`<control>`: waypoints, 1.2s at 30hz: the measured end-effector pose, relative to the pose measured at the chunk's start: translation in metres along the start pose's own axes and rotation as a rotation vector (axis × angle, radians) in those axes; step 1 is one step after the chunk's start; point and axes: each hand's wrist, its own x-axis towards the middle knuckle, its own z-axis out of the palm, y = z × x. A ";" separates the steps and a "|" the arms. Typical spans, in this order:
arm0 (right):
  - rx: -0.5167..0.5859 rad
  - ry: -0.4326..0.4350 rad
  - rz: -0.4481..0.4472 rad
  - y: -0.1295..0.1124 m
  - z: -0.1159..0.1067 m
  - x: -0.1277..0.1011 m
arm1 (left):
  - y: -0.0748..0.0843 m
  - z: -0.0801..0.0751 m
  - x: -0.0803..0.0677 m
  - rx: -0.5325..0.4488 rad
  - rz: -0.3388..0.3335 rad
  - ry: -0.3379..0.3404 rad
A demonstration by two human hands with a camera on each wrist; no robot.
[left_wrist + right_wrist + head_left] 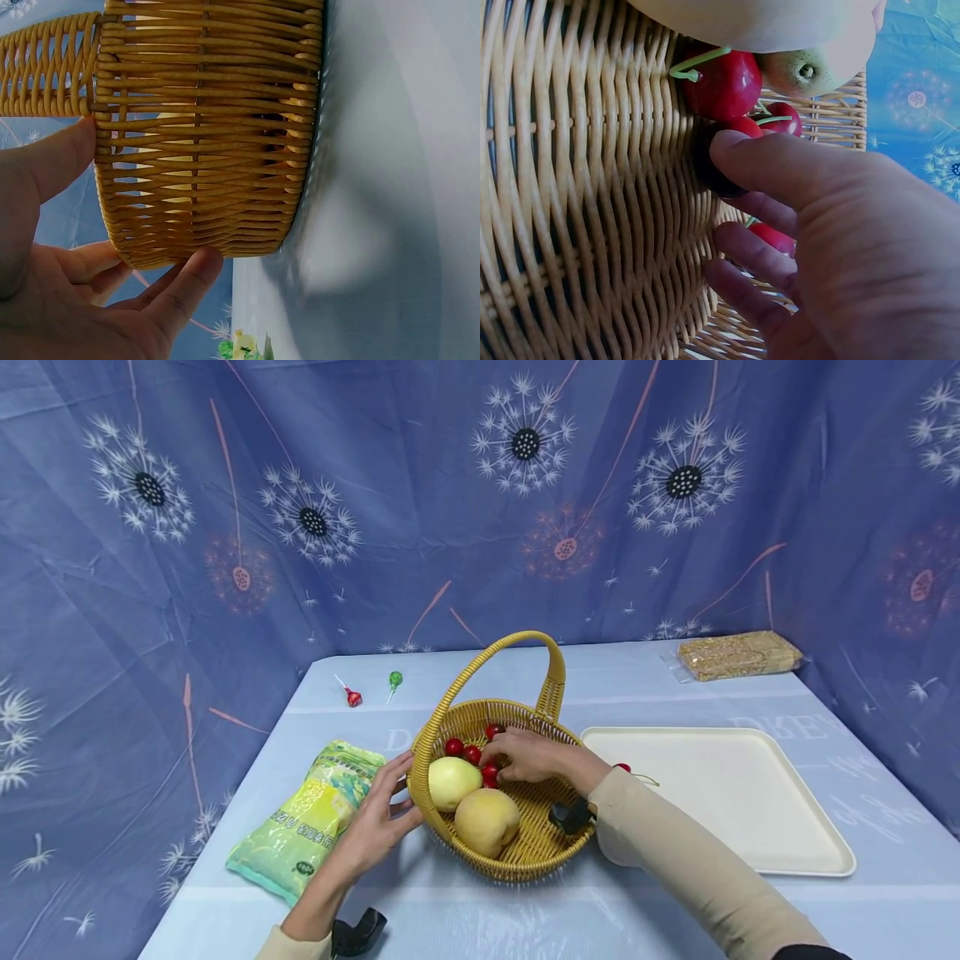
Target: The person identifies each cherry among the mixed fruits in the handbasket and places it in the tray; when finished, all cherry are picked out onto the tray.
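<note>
A yellow wicker basket (525, 858) with a tall handle (480, 667) stands mid-table. It holds a pale green fruit (452, 782), a yellow peach (487, 821) and several red cherries (453, 747). My left hand (390, 797) rests open against the basket's left wall; in the left wrist view its thumb (52, 157) touches the rim and its fingers (187, 277) the base of the basket (202, 135). My right hand (504, 760) reaches inside the basket. Its thumb and curled fingers (757, 255) pinch a dark cherry (707, 171) among the red cherries (727, 82).
A cream tray (750, 810) lies right of the basket with one cherry (623, 767) at its near-left corner. A green bag (311, 814) lies to the left. A red lollipop (352, 697), a green lollipop (394, 679) and a clear packet (738, 654) lie farther back.
</note>
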 end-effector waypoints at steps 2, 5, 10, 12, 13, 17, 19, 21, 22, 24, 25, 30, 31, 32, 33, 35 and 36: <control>0.000 0.006 0.003 0.001 0.000 0.000 | 0.000 0.000 0.000 -0.003 0.001 -0.003; 0.005 0.025 0.009 0.002 -0.002 -0.001 | 0.000 0.001 0.000 -0.006 0.002 -0.008; 0.039 0.069 0.007 0.003 -0.008 -0.004 | 0.001 0.002 0.000 -0.004 -0.012 -0.011; 0.049 0.084 0.002 0.003 -0.012 -0.006 | 0.001 0.002 -0.001 -0.004 -0.016 -0.010; 0.055 0.092 0.003 0.003 -0.013 -0.007 | 0.001 0.002 -0.001 -0.005 -0.016 -0.010; 0.068 0.127 -0.001 0.001 -0.022 -0.014 | 0.002 0.003 -0.001 -0.004 -0.011 -0.007; 0.074 0.150 -0.009 -0.002 -0.027 -0.018 | 0.001 0.002 -0.001 -0.003 -0.009 -0.003; 0.077 0.173 -0.018 -0.004 -0.032 -0.022 | 0.001 0.002 -0.001 -0.003 -0.007 0.002; 0.080 0.188 -0.025 -0.005 -0.035 -0.025 | 0.001 0.002 -0.001 -0.003 -0.007 0.004; 0.077 0.217 -0.044 -0.006 -0.039 -0.030 | 0.001 0.002 -0.001 -0.003 -0.003 0.007; 0.078 0.232 -0.049 -0.007 -0.042 -0.033 | 0.001 0.002 -0.001 -0.003 -0.001 0.008; 0.068 0.305 -0.074 -0.007 -0.050 -0.052 | -0.001 0.001 0.000 -0.003 0.011 0.005; 0.066 0.319 -0.075 -0.006 -0.051 -0.056 | -0.001 0.001 0.000 -0.003 0.012 0.005; 0.064 0.331 -0.073 -0.005 -0.052 -0.061 | 0.000 0.001 0.000 -0.002 0.013 0.005; 0.068 0.343 -0.070 -0.005 -0.053 -0.065 | 0.000 0.001 0.000 -0.002 0.014 0.006; 0.081 0.361 -0.061 -0.004 -0.054 -0.074 | 0.000 0.001 0.000 0.001 0.012 0.006; 0.089 0.368 -0.052 -0.003 -0.054 -0.079 | 0.000 0.001 -0.001 0.001 0.012 0.006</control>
